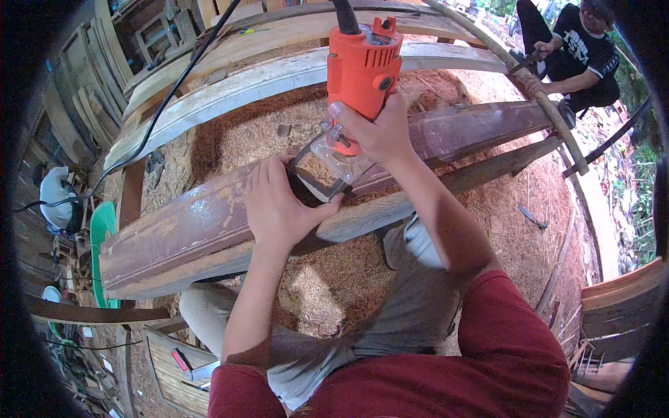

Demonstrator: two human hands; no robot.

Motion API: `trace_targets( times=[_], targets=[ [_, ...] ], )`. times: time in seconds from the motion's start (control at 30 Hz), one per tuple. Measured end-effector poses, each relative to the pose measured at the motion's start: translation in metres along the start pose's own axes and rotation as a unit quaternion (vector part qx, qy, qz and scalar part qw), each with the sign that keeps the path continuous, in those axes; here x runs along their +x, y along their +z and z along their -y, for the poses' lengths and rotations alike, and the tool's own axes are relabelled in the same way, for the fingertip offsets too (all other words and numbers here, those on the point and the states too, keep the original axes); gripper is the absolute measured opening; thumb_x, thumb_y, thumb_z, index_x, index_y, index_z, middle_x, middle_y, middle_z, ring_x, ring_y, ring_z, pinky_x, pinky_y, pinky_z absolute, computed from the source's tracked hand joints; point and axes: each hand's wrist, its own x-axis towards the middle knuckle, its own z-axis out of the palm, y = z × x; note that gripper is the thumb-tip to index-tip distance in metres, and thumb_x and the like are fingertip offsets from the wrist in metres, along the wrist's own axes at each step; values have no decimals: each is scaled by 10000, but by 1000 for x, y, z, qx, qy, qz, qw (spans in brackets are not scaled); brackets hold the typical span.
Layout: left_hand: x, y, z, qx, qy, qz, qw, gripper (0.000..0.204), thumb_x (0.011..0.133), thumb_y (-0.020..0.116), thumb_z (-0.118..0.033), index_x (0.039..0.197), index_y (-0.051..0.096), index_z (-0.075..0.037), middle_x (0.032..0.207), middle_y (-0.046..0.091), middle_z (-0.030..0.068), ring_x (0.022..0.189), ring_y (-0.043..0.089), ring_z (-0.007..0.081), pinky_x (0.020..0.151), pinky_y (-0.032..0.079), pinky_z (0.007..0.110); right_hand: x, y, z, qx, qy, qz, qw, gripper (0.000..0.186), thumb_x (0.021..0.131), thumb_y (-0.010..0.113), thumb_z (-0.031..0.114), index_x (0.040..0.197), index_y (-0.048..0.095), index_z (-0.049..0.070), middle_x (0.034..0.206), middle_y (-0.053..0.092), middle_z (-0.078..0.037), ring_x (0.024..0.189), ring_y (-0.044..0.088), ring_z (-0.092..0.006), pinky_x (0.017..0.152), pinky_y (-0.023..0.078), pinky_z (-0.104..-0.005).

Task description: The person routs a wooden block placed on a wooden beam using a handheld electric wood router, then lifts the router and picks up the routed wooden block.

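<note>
An orange electric trimmer router (363, 60) with a clear base is held upright by my right hand (375, 129), fingers wrapped round its lower body. Under it is a small square frame (323, 182) with sawdust inside, on a long reddish-brown painted board (178, 223) lying crosswise in front of me. My left hand (279, 209) grips the frame's left and near edges, thumb along the front. The router's bit is hidden.
A person (571, 52) at upper right grips a stick; another (57, 197) is at far left. Pale planks (446, 56) lie behind the board. A black cord (159, 115) hangs at left, near a green plastic object (104, 251). Sawdust covers the ground.
</note>
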Motion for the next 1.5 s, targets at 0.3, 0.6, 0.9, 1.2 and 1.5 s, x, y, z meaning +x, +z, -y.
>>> trace_targets(
  times=[0.3,0.6,0.9,1.2,1.5],
  targets=[
    [0,1,5,4,29,-7,1000,893,582,971,-539,1199,575,-28,1093,642,167,1073,646,389,956,516,494,1,0,-4,-2,-13,-16,1000,498,799,896,307,1169,718,25,1038,781,-89,925,745,-192,864,598,-374],
    [1,-1,3,-7,28,-9,1000,883,579,982,-496,1211,575,-31,1100,640,163,1088,642,379,964,514,488,5,6,-3,3,19,5,1000,541,791,906,317,1197,703,23,1021,779,-82,893,737,-172,841,598,-361],
    [1,0,2,6,27,-9,1000,871,579,981,-493,1190,580,-19,1080,637,162,1068,648,382,938,526,487,7,6,-7,-23,19,4,1000,562,779,912,354,1197,711,38,1033,795,-95,919,768,-210,854,603,-381],
    [1,-1,1,28,35,-15,999,866,601,960,-526,1185,581,-13,1079,641,168,1067,653,388,925,534,494,2,0,-3,0,16,6,1000,516,791,900,295,1190,705,33,1032,783,-92,917,748,-198,855,598,-379],
    [1,-2,3,-9,42,-18,999,871,606,962,-521,1224,605,-22,1089,667,171,1082,664,389,952,535,491,6,3,-8,-41,5,-8,999,504,781,893,348,1145,728,41,990,791,-103,881,769,-228,836,607,-394]
  ],
)
